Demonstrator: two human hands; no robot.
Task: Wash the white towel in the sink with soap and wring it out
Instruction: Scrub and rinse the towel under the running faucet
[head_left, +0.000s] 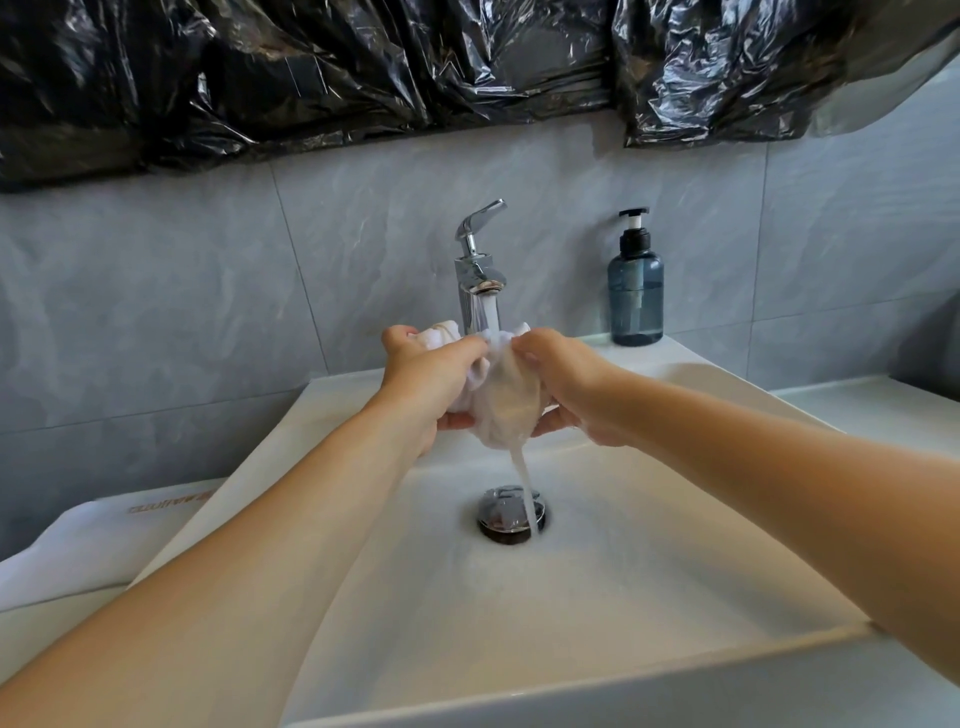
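A bunched, wet white towel (506, 402) hangs over the white sink (597, 597), right under the running chrome faucet (478, 275). My left hand (428, 382) grips its left side and my right hand (563, 387) grips its right side, fingers curled into the cloth. Water pours from the spout onto the towel and streams off its lower tip down to the drain (511, 515). A blue-grey soap pump bottle (636, 291) stands upright on the sink's back right corner.
A folded white cloth or bag (78, 545) lies on the counter left of the sink. Grey tiled wall behind, with black plastic sheeting (363, 73) taped across the top. White counter (883, 415) extends to the right.
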